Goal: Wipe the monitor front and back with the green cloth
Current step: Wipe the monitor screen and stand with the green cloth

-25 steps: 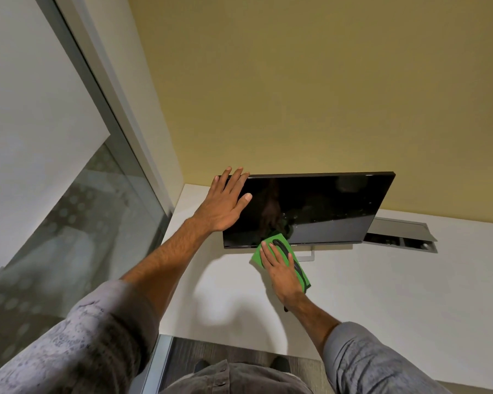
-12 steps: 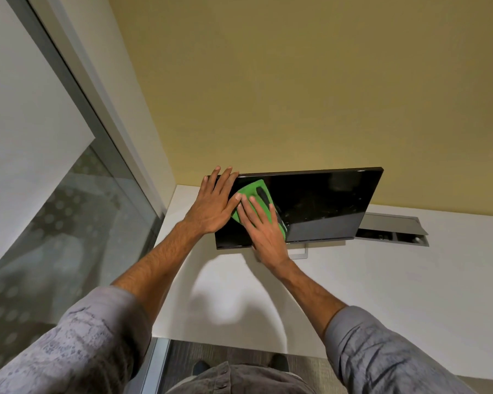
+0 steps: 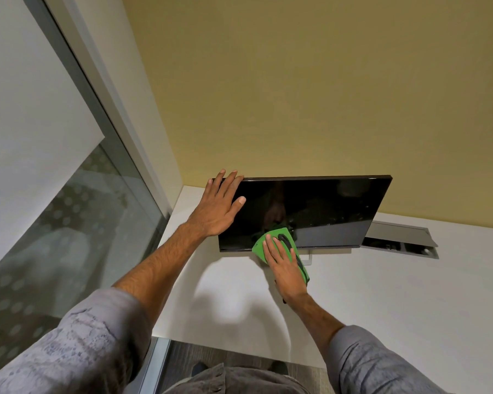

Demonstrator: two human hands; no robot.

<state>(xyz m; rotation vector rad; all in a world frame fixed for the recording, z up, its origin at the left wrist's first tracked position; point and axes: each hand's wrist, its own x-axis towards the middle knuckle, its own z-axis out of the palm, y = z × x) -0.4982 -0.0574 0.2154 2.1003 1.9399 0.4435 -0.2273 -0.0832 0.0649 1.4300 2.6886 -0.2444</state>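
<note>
Now, left hand (image 3: 218,207), fingers straight, rests on the monitor (image 3: 325,209) corner; right hand (image 3: 283,270), fingers straight, presses green cloth (image 3: 259,248) beneath them.

- monitor (image 3: 325,211) screen: glossy black, mirror-like, reflections visible
- green cloth (image 3: 259,248): soft matt fabric, dark strip across
- desk (image 3: 410,294): smooth matt white
- wall (image 3: 296,81): matt yellow paint
- hatch lid (image 3: 396,231): grey metal look, satin
- glass panel (image 3: 69,237): clear, frosted dots
- sleeve (image 3: 83,351): mottled grey woven cloth
</note>
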